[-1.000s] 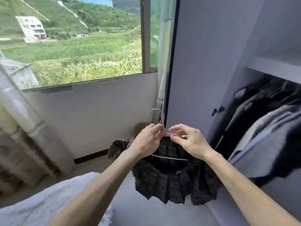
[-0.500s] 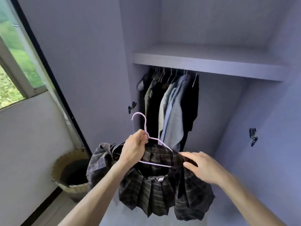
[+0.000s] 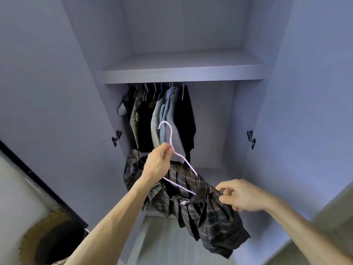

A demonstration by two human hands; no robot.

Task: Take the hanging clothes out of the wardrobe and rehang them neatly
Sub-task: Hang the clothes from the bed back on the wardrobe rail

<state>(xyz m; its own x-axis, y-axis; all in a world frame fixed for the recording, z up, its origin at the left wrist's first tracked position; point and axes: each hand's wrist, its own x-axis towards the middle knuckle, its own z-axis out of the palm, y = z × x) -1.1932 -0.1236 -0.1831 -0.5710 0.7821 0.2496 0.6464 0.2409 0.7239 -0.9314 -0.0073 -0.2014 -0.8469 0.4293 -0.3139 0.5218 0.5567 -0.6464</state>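
One dark plaid skirt (image 3: 202,205) is what you've got going here. It's draped over a pink hanger (image 3: 171,139) and held up right in front of the open wardrobe (image 3: 212,123), a bit below the row of stuff on the rail. The hanger is tilted: the hook points up and the far end dips down toward your right.

Your left hand (image 3: 157,163) has the hanger by the neck, just under the hook, with thumb and fingers curled round the wire. Your right hand (image 3: 243,196) is pinching the skirt's waistband at the low end of the hanger, thumb and fingertips closed on a bunch of cloth. The pleats hang loose under both hands, and some of the fabric is bunched up behind your left wrist.

Behind the hook, the hanging clothes (image 3: 165,115) are crowded onto the left part of the rail, with dark pieces on the outside and a few pale grey and blue ones in the middle. A shelf (image 3: 181,74) sits right above them.

A dark hinge shows on either side of the opening, the left hinge (image 3: 116,137) and the right hinge (image 3: 251,139).

Down in the bottom left corner there's a woven basket (image 3: 45,234) on the floor, blurry and partly cut off by the edge.
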